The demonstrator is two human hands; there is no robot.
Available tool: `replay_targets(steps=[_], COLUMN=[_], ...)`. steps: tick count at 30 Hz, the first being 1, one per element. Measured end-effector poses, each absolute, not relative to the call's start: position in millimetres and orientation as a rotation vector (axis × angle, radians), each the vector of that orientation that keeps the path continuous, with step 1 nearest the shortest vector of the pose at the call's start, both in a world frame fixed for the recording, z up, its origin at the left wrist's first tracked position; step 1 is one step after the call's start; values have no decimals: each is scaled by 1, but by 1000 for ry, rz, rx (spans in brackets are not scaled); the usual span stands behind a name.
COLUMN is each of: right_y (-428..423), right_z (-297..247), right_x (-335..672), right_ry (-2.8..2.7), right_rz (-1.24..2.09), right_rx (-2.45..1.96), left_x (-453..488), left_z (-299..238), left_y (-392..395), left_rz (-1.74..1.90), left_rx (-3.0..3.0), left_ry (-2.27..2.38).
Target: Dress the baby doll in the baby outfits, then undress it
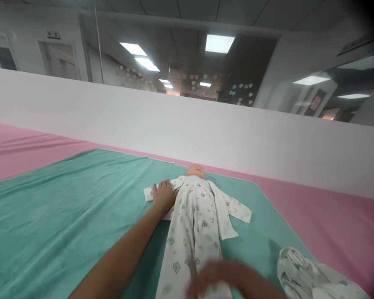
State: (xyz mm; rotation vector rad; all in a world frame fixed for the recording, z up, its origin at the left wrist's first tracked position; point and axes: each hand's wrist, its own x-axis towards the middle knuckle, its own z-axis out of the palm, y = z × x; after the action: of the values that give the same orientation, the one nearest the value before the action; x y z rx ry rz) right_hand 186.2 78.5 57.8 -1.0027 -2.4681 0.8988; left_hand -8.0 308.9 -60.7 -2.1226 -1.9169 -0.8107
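A baby doll (195, 170) lies on its back, its head at the far end. White printed baby trousers (195, 216) are spread lengthwise over its body. Under them a white printed baby jacket (232, 207) lies opened out, sleeves stretched to both sides. My left hand (164, 196) rests on the jacket near the left sleeve, fingers extended and thumb apart beside the trousers' upper edge. Close to the camera, my right hand (221, 276) is over the lower trouser legs, smeared by motion, so its grip cannot be made out.
A green sheet (81, 216) lies over a pink cover (336, 220). At the lower right is a bundle of white printed cloth (311, 274). A white low wall (180, 124) runs behind the doll, with glass (187, 54) above it.
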Motion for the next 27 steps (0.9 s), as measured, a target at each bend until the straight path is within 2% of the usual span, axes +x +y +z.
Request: replay_targets(steps=[3,5,7,10,14,21,27], right_y=[177,243,298,349,376,376,365], right_z=[55,45,34,24,21,18,41], right_x=[163,147,136,127,116,95,119], right_ry=[-2355,-2326,-2382,-2462,-2674,-2825,-2836], right_rz=[633,194,6,-5,81,58,-4], right_rx=[-1197,-1505,-1695,-1802,-1835,-1887,-1873], left_x=[-15,-21,-26,-34,-40,-42,-46], left_z=[-66,-67,-68,-67,-64,-60,-58], left_y=[317,322,327,332,336,332,325], left_rz=[-775,-771,-776,-785,-813,-893,-957], left_rx=[-2119,-2120,-2116,-2104,-2088,-2122,-2115], left_ry=[-1869,-1843,-1861,-1983,-2111,-2177,-2299])
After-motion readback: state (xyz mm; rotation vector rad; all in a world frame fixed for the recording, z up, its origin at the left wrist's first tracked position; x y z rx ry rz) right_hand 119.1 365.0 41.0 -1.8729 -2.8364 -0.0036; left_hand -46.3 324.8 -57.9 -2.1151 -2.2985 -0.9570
